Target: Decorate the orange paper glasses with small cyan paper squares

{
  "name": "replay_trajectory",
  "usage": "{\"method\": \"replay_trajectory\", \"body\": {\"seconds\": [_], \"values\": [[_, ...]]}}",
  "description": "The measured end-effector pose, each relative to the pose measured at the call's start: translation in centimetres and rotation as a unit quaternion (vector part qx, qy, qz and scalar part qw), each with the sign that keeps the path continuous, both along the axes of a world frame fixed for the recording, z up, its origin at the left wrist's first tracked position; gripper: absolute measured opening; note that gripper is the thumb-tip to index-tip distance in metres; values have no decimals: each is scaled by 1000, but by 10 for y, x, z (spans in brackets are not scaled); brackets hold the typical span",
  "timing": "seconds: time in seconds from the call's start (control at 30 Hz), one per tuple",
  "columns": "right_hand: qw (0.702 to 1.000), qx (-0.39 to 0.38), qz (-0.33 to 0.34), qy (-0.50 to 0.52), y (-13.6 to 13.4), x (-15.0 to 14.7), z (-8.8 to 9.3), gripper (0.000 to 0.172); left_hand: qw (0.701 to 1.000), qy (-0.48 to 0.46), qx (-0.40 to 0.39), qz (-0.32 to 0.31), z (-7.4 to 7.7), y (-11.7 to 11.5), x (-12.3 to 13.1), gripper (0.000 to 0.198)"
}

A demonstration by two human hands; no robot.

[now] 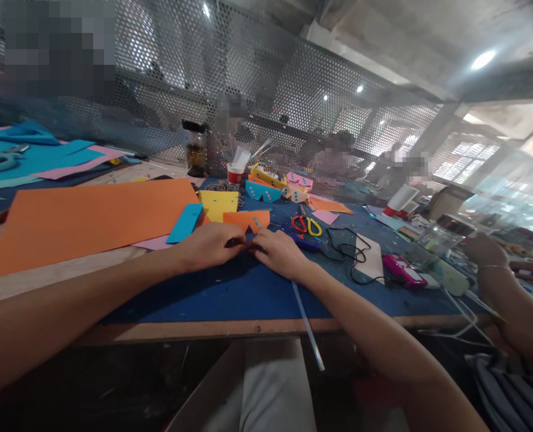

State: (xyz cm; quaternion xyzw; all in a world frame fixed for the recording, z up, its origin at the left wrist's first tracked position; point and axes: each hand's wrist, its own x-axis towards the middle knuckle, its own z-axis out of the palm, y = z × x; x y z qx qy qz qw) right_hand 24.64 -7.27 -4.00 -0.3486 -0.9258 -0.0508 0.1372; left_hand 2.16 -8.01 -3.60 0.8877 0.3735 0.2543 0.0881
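Note:
My left hand point(215, 245) and my right hand point(279, 251) meet fingertip to fingertip low over the blue mat point(194, 294). Both have curled, pinching fingers; whatever lies between them is too small or hidden to make out. Just behind the fingertips is an orange paper cutout point(245, 218) with a notched lower edge and small blue dots. A blue paper strip point(185, 223) lies by my left wrist, partly over a large orange sheet point(99, 213). From beneath my right wrist a clear rod point(309, 330) sticks out past the table edge. A blue tool point(308, 243) is partly hidden behind my right hand.
Red- and yellow-handled scissors point(306, 225), a black cord point(345, 245) and a magenta device point(405, 272) lie to the right. Dotted paper cutouts point(263, 191), a paper cup point(236, 173) and a jar point(195, 150) stand behind. A co-worker's hand point(487, 252) is at far right.

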Motion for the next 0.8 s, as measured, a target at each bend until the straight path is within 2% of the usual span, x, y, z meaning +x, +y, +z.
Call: {"method": "replay_trajectory", "body": {"seconds": [0.53, 0.8], "values": [[999, 27, 31, -35, 0, 2, 4, 15, 1000, -13, -2, 0, 0, 0, 1, 20], [998, -15, 13, 62, 0, -1, 0, 9, 999, -31, -9, 7, -2, 2, 1, 20]]}}
